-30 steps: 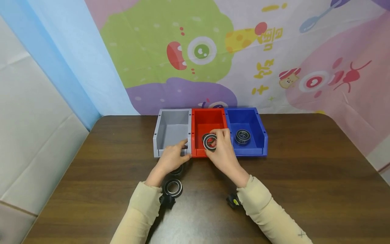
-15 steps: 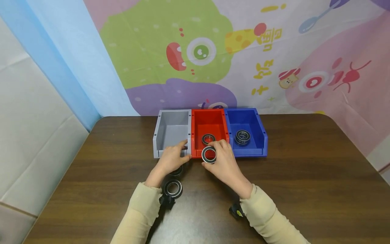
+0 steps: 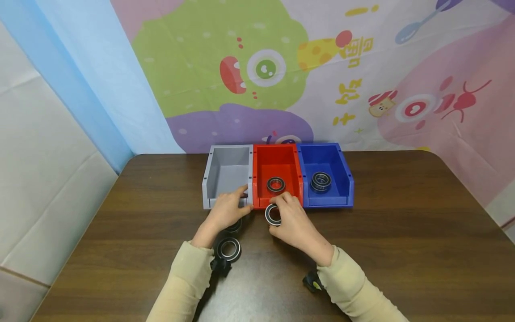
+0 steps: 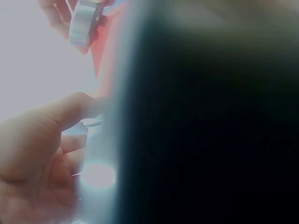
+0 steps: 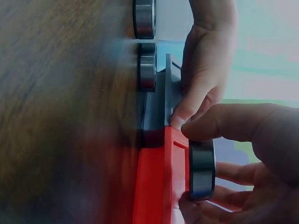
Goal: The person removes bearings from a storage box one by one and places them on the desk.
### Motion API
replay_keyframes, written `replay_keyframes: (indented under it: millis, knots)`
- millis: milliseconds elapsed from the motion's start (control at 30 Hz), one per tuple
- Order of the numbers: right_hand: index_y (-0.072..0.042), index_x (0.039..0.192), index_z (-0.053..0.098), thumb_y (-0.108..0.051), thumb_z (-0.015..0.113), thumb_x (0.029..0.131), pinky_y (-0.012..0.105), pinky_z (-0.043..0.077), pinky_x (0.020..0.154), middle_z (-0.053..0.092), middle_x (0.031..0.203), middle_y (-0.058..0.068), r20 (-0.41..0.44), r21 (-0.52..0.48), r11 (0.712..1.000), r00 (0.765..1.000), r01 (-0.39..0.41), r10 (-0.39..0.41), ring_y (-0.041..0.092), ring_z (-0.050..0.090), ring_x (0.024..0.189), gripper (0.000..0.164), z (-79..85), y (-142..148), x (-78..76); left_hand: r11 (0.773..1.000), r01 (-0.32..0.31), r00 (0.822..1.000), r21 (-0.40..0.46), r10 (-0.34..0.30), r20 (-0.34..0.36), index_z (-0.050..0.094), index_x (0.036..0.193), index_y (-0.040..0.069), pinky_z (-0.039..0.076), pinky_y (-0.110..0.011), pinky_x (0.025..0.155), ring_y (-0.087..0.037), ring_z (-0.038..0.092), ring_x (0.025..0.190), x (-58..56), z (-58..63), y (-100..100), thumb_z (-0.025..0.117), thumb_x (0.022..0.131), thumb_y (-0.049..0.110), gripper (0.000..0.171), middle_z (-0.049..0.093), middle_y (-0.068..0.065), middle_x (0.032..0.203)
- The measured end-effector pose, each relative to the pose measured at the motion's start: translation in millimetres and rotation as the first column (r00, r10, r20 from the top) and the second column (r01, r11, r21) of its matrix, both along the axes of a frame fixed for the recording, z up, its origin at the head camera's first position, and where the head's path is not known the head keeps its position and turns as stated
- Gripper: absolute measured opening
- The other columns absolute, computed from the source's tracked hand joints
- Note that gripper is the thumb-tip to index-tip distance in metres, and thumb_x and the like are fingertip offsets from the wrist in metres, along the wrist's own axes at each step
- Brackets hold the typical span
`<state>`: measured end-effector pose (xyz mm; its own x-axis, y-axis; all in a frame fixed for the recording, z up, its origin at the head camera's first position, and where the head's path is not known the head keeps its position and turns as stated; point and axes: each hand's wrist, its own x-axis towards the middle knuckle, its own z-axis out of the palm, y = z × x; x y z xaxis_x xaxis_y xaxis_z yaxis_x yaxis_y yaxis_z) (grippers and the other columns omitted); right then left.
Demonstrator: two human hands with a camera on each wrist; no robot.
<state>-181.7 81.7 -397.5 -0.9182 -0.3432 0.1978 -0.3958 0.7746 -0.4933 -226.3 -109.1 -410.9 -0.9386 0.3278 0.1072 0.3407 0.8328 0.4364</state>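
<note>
My right hand (image 3: 295,223) pinches a ball bearing (image 3: 267,216) between thumb and fingers, just in front of the red bin (image 3: 277,157). In the right wrist view that bearing (image 5: 202,170) stands on edge close by the red front wall. My left hand (image 3: 227,208) grips the front right corner of the grey bin (image 3: 230,173), thumb outside and fingers over the wall. One bearing (image 3: 276,191) lies inside the red bin. Stacked bearings (image 3: 321,189) sit in the blue bin (image 3: 319,156). The left wrist view is largely blocked by a dark blurred shape.
Two more bearings lie on the wooden table (image 3: 394,250): one (image 3: 238,249) beside my left wrist, another (image 3: 234,228) partly under my left hand. The three bins stand side by side against a printed cloth (image 3: 225,27) at the back.
My right hand has drawn back toward me with its bearing, from over the red bin to in front of it. The bearing inside that bin now shows fully. My left hand has stayed put.
</note>
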Motion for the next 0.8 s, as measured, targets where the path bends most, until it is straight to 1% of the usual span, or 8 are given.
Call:
replay_keyframes:
  millis: [133,367,533,800]
  knots:
    - [-0.003,0.108,0.058,-0.011,0.075,0.063,0.038,0.044,0.084,0.057,0.102,0.008,0.017,0.026,0.999,0.999,-0.038,0.038,0.025,0.052,0.093,0.048,-2.1,-0.5,-0.6,1.0,-0.006,1.0,0.002,0.006,0.004,0.047,0.131,0.004,0.04,-0.048,0.091,-0.035,0.061,0.096,0.0,0.1,0.4,0.063,0.081,0.028,0.058,0.066,-0.01,0.109]
    - [-0.002,0.108,0.06,-0.01,0.077,0.064,0.038,0.046,0.083,0.06,0.103,0.008,0.083,0.046,0.997,0.995,-0.068,0.064,0.022,0.057,0.092,0.047,-8.2,-1.6,-2.1,1.0,-0.009,1.0,0.007,0.009,0.02,0.046,0.131,0.003,0.037,-0.049,0.093,-0.035,0.06,0.099,0.4,0.3,0.8,0.063,0.081,0.028,0.058,0.065,-0.011,0.11]
    - [-0.002,0.108,0.062,-0.006,0.076,0.064,0.039,0.046,0.082,0.061,0.102,0.009,0.1,0.049,0.994,0.991,-0.093,0.088,0.023,0.057,0.091,0.046,-9.1,-1.8,-0.8,1.0,-0.007,1.0,0.003,0.007,0.017,0.046,0.131,0.003,0.038,-0.05,0.093,-0.034,0.061,0.098,0.4,-0.3,0.8,0.063,0.081,0.029,0.058,0.065,-0.011,0.11]
    - [-0.001,0.109,0.061,-0.005,0.077,0.065,0.041,0.045,0.085,0.062,0.105,0.01,0.143,0.058,0.993,0.986,-0.098,0.089,0.024,0.057,0.094,0.047,-7.7,-2.6,0.6,1.0,0.0,1.0,0.003,0.0,0.007,0.046,0.131,0.003,0.039,-0.05,0.092,-0.033,0.061,0.097,-0.5,-1.6,0.2,0.062,0.081,0.028,0.058,0.066,-0.011,0.109]
